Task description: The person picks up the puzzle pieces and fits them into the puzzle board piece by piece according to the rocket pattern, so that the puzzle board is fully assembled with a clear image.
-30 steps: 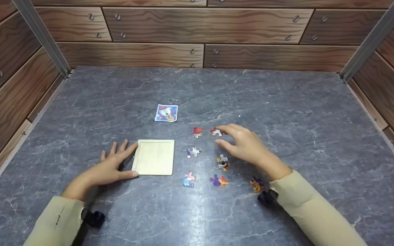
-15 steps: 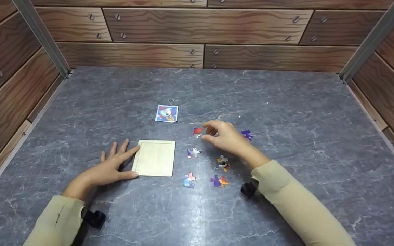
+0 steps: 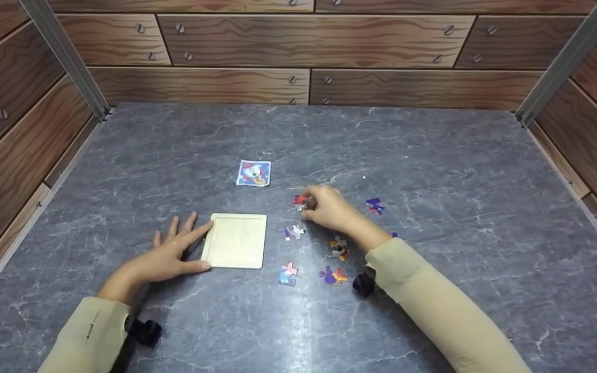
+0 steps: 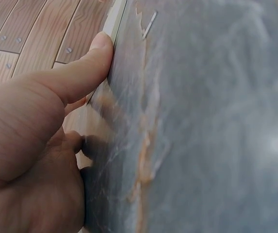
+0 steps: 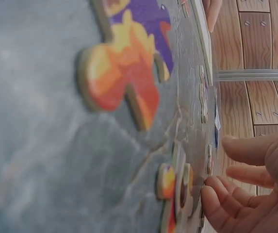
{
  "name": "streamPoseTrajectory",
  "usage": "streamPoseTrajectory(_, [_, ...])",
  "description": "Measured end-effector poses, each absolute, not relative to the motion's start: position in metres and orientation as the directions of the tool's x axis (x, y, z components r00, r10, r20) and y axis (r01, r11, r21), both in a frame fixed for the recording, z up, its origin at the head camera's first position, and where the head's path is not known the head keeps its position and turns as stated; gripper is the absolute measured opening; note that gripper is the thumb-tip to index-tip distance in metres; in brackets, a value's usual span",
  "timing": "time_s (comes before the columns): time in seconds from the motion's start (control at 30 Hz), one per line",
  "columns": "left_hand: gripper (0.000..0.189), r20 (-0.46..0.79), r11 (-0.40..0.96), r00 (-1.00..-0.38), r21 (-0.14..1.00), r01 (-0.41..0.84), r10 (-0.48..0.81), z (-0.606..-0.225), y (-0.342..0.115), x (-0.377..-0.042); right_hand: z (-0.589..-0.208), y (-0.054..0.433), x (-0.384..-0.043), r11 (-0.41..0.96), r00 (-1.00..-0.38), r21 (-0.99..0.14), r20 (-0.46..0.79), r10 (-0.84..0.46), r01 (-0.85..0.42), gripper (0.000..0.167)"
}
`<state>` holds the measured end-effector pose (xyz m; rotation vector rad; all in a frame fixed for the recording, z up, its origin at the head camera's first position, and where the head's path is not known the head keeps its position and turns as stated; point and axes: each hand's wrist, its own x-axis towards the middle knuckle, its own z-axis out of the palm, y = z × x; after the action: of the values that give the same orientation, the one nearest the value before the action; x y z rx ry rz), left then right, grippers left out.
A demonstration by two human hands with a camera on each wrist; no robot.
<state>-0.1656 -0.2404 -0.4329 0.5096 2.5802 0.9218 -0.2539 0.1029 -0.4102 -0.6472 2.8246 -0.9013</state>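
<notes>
My left hand (image 3: 156,256) lies spread at the left side of a pale square wooden puzzle tray (image 3: 236,241), with thumb and index finger touching its edge. In the left wrist view the thumb (image 4: 88,70) presses against the tray's edge. My right hand (image 3: 329,210) reaches over the table, its thumb and fingertips beside a red jigsaw piece (image 3: 300,201). From the right wrist view, a gap shows between thumb and fingers of the right hand (image 5: 255,184). A grey-white piece (image 3: 294,232) lies just in front. Whatever lies beneath the right palm is hidden.
Loose jigsaw pieces lie about: a pink-blue piece (image 3: 288,273), a purple-orange piece (image 3: 333,275), a yellow-grey piece (image 3: 339,248) and a purple piece (image 3: 375,205). Behind the tray is a small picture card (image 3: 254,173). Wood-patterned walls (image 3: 309,41) enclose the table.
My right hand has moved left, from the red-white piece to the red piece, bringing its fingers closer together. The purple piece has come into sight behind it. My left hand has stayed by the tray.
</notes>
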Motion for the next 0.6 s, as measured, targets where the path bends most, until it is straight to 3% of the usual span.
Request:
streamPoseTrajectory(0.27, [0.083,-0.211,0.728,-0.877,0.655,0.202,0.433,-0.432,-0.24,-0.165,-0.414,0.101,-0.26,0.769,-0.891,-0.484,0.053,-0.451,-0.418,0.03])
streamPoseTrajectory(0.6, [0.082,-0.2,0.726,-0.877,0.654,0.211,0.436,-0.433,-0.241,-0.166,-0.41,0.095,-0.267,0.792,-0.914,-0.512,-0.033,-0.404,-0.332,0.031])
